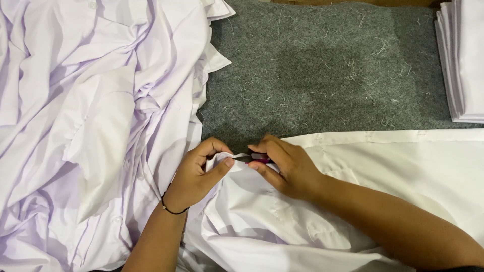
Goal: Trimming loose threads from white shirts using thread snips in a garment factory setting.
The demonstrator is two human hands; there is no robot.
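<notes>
**Hands on white garment corner, small cutter in right grip**

Left hand pinches a folded corner of the white garment, grip clamped on the cloth. Right hand has its grip closed on a small dark thread cutter, tip at that corner. Garment lies on the grey felt-covered desk. Heap of white shirts lies left; folded white stack far right.

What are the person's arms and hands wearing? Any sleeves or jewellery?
Both forearms are bare, with no sleeves showing and no gloves. The left hand has a thin dark bracelet around its wrist. The right hand shows no bracelet or watch, and no rings can be seen on the fingers.
</notes>
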